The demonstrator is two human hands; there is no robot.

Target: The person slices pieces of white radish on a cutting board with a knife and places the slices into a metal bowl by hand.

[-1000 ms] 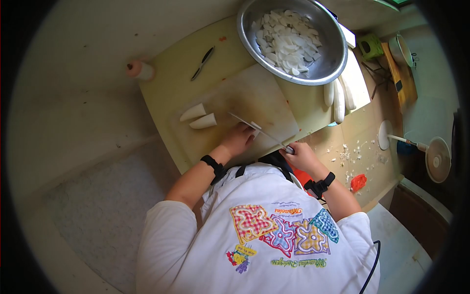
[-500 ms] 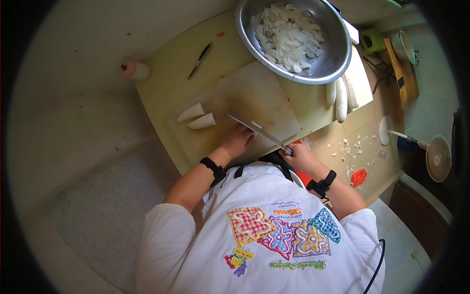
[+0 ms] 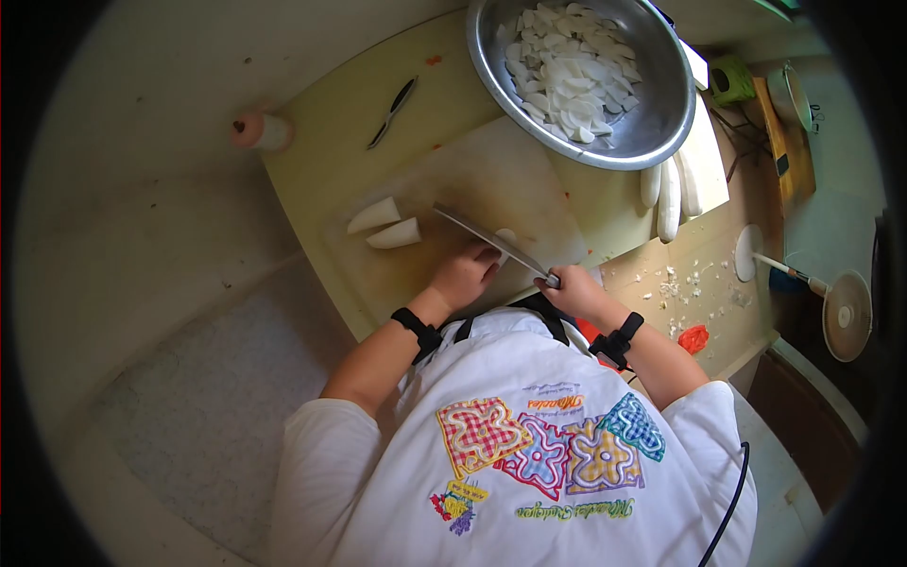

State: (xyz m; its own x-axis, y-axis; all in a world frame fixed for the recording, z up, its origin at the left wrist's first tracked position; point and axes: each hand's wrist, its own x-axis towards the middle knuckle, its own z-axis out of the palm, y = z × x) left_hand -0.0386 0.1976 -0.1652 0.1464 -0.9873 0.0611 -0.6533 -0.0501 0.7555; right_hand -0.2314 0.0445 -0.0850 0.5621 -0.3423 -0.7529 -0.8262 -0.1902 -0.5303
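Note:
My right hand [image 3: 574,291] is closed round the handle of a kitchen knife [image 3: 487,237], whose long blade slants across the cutting board [image 3: 515,175]. Beside the blade, on its near side, my left hand [image 3: 463,274] has its fingers curled on a piece of white radish [image 3: 502,257], mostly hidden by the hand and knife. A pale slice [image 3: 506,234] shows on the blade's far side. Two longer cut radish pieces [image 3: 394,233] lie side by side on the board, left of my left hand.
Beyond the board stands a large metal bowl [image 3: 675,123] holding many radish slices [image 3: 572,76]. Several peeled radishes [image 3: 670,198] lie to its right. A peeler [image 3: 392,111] and a pink-topped bottle [image 3: 262,131] are at the left. White scraps and a red bag [image 3: 693,338] lie on the floor.
The knife handle and my right hand have shifted slightly up and left. More of a pale slice shows beyond the blade. The whole view has shifted a little.

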